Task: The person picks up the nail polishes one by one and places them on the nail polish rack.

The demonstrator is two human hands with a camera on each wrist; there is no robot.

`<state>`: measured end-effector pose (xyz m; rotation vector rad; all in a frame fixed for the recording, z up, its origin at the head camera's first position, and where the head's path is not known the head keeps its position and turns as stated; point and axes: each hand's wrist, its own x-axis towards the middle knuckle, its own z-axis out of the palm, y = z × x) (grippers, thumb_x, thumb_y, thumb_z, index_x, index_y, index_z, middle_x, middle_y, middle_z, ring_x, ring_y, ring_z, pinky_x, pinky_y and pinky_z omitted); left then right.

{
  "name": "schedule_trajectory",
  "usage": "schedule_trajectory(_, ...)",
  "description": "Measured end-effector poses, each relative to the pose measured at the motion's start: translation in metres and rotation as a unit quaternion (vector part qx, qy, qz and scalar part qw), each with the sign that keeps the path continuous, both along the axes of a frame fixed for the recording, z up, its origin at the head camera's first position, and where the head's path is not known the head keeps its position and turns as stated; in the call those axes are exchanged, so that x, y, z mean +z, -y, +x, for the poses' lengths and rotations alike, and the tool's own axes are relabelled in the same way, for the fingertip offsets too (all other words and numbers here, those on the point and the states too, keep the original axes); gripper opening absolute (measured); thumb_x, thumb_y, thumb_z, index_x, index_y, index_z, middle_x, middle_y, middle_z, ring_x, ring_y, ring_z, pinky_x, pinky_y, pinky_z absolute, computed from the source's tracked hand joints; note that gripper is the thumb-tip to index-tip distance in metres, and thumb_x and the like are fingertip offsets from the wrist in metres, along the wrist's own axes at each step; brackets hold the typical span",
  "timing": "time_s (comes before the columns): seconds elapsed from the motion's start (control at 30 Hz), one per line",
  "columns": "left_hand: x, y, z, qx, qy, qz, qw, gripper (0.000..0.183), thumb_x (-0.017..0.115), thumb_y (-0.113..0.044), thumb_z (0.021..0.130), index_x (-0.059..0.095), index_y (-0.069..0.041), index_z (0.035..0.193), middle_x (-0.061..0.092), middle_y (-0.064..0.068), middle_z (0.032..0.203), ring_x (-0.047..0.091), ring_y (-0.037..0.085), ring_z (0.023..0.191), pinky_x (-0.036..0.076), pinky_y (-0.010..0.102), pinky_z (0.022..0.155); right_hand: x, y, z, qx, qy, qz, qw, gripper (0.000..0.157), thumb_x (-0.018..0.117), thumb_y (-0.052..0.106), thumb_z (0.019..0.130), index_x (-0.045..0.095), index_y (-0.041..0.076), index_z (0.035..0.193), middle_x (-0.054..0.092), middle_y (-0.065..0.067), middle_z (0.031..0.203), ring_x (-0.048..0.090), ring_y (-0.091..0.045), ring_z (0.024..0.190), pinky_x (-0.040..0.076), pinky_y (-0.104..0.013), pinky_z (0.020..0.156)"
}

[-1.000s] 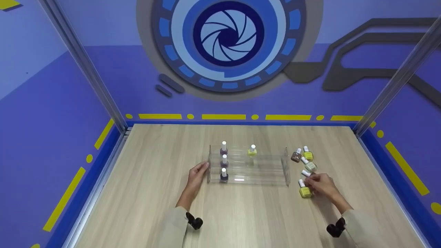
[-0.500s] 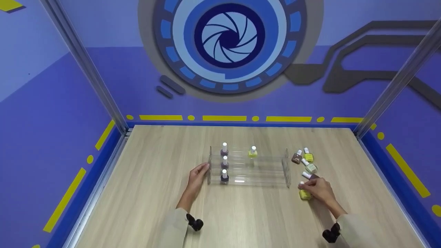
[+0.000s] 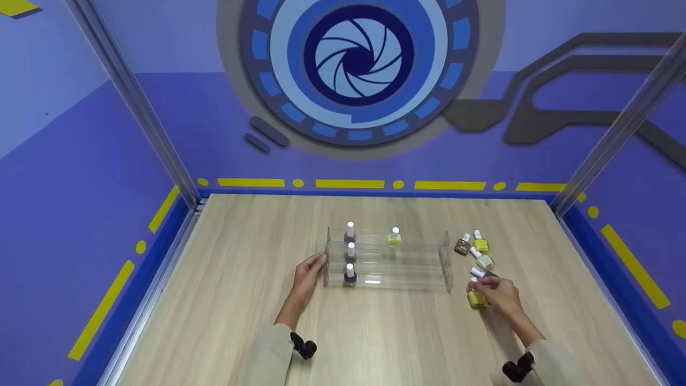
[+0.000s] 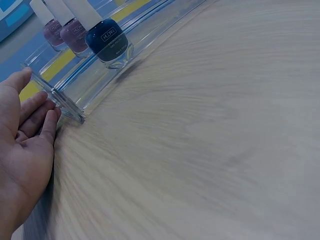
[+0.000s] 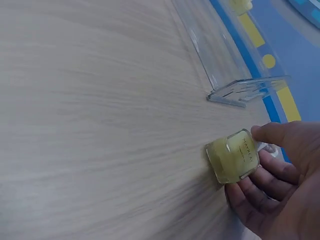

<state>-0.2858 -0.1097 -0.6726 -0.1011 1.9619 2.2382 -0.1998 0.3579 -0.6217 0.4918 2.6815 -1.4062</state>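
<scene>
My right hand (image 3: pixel 501 296) pinches a yellow nail polish bottle (image 5: pixel 233 156) by its white cap, thumb on one side and fingers on the other. The bottle leans, its base close over the table. At the left end of the clear stepped display rack (image 3: pixel 399 279), my left hand (image 3: pixel 306 276) touches the side panel with its fingertips. Two purple nail polish bottles (image 3: pixel 350 254) and a dark blue one (image 4: pixel 107 40) stand in a column at the rack's left. One yellow bottle (image 3: pixel 394 237) stands on the back tier.
Right of the rack lie a brown bottle (image 3: pixel 462 245), another yellow bottle (image 3: pixel 481 245), a pale green bottle (image 3: pixel 485 262) and a dark bottle (image 3: pixel 489 274) partly behind my right hand. Blue walls (image 3: pixel 375 166) border the wooden table (image 3: pixel 257 225).
My right hand has moved from beside the dark bottle to the front yellow bottle and taken its cap, shifting the bottle slightly. The left hand stays at the rack.
</scene>
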Motion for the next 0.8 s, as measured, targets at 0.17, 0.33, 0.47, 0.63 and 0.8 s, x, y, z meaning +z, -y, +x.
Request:
schedule_trajectory(0.17, 0.0, 0.0, 0.0, -0.001, -0.003, 0.002, 1.0, 0.055, 0.059, -0.038, 0.104, 0.055, 0.002, 0.142, 0.053, 0.019, 0.151, 0.045, 0.032, 0.146, 0.037, 0.039, 0.123, -0.001, -0.001, 0.002, -0.015, 0.004, -0.064, 0.998, 0.047, 0.07, 0.028, 0.098, 0.06, -0.009, 0.125, 0.073, -0.006, 0.105, 0.064, -0.005, 0.089, 0.057, -0.018, 0.075)
schedule_trajectory(0.33, -0.001, -0.001, -0.002, 0.001, -0.004, 0.005, 1.0, 0.054, 0.06, -0.037, 0.104, 0.056, 0.002, 0.141, 0.054, 0.019, 0.15, 0.046, 0.031, 0.145, 0.038, 0.038, 0.123, -0.005, -0.001, 0.002, -0.025, 0.002, -0.126, 0.992, 0.055, 0.074, 0.032, 0.095, 0.058, -0.009, 0.128, 0.073, 0.003, 0.101, 0.066, -0.003, 0.09, 0.059, -0.02, 0.079)
schedule_trajectory(0.47, -0.001, -0.001, -0.002, -0.001, -0.007, 0.006, 1.0, 0.054, 0.059, -0.036, 0.105, 0.054, 0.003, 0.142, 0.053, 0.021, 0.15, 0.047, 0.031, 0.144, 0.038, 0.039, 0.123, -0.007, -0.002, 0.0, -0.028, 0.0, -0.16, 0.987, 0.05, 0.075, 0.03, 0.095, 0.059, -0.006, 0.125, 0.073, 0.007, 0.098, 0.068, -0.002, 0.09, 0.06, -0.02, 0.08)
schedule_trajectory(0.63, -0.002, 0.0, -0.002, -0.002, 0.0, 0.0, 1.0, 0.056, 0.059, -0.037, 0.105, 0.053, 0.002, 0.144, 0.05, 0.02, 0.153, 0.043, 0.032, 0.147, 0.036, 0.04, 0.124, -0.001, -0.002, -0.001, -0.036, -0.01, -0.201, 0.979, 0.038, 0.076, 0.025, 0.095, 0.061, 0.0, 0.119, 0.073, 0.011, 0.094, 0.069, -0.002, 0.089, 0.06, -0.021, 0.079)
schedule_trajectory(0.8, -0.004, -0.001, -0.001, 0.004, 0.001, 0.005, 1.0, 0.054, 0.061, -0.037, 0.104, 0.056, 0.002, 0.141, 0.053, 0.019, 0.15, 0.046, 0.031, 0.144, 0.038, 0.039, 0.123, 0.01, 0.0, -0.001, -0.042, -0.03, -0.213, 0.976, 0.027, 0.075, 0.022, 0.095, 0.065, 0.005, 0.113, 0.074, 0.015, 0.088, 0.069, -0.001, 0.086, 0.059, -0.02, 0.077)
